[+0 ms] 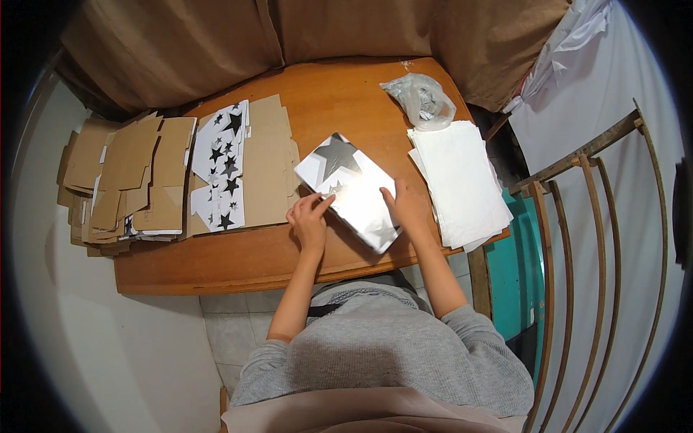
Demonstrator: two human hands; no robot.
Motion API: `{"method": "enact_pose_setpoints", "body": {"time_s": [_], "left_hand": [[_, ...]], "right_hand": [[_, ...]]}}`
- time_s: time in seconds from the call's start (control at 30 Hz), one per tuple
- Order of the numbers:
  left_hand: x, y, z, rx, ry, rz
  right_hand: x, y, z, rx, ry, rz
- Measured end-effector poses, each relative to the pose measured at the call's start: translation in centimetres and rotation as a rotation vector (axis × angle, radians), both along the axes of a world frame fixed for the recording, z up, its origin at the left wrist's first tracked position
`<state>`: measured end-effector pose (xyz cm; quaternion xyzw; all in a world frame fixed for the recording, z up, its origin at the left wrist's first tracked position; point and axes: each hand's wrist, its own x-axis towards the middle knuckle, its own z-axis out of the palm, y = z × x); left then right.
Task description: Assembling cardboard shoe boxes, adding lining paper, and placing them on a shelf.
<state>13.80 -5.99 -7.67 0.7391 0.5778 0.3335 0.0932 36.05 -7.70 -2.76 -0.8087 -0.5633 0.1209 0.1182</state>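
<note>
A flat white box (348, 193), glossy and printed with grey stars, lies at a slant on the wooden table in front of me. My left hand (310, 222) is at its left edge, fingers apart, one fingertip touching the star-printed top. Along the right edge, my right hand (410, 207) grips the box with the thumb on top and the other fingers mostly hidden beside it. Glare washes out part of the box's surface.
Left of the box is a brown cardboard sheet (268, 166) beside white paper with black stars (225, 130). Stacked cardboard pieces (130, 159) fill the table's left end. On the right are white sheets (462, 180), a clear plastic bag (422, 101) and a wooden rack (599, 209).
</note>
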Motion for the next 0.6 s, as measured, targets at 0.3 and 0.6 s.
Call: {"method": "enact_pose_setpoints", "body": {"time_s": [0.3, 0.6], "left_hand": [[1.5, 0.3, -3.6, -0.488, -1.019, -0.14], [2.5, -4.6, 2.1, -0.589, -1.373, -0.159]], "right_hand": [[1.0, -3.2, -5.5, 0.146, 0.85, 0.091], [-0.2, -3.9, -0.4, 0.072, 1.215, 0.246]]}}
